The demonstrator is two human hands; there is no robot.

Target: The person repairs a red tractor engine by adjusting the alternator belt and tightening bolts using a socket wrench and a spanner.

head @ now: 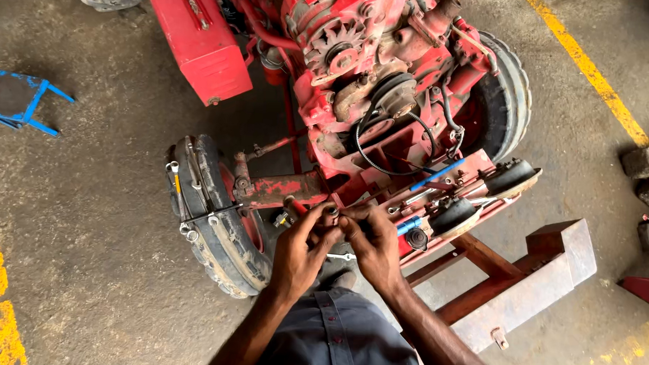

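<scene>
I look down on the front of a red tractor (356,97) with its engine exposed. My left hand (302,250) and my right hand (371,242) meet fingertip to fingertip just in front of the red front axle beam (285,190). Both pinch a small metal part (334,213) between them; what it is I cannot tell. A slim spanner (341,256) shows just under my fingers. Several spanners (194,221) lie across the left front tyre (219,222).
A black belt (394,145) loops around the engine pulleys. Two black horns (456,214) and a blue-handled tool (436,175) rest on the front plate. A rusty metal stand (529,283) sits at the right, a blue stool (18,100) at the left, yellow floor lines on both sides.
</scene>
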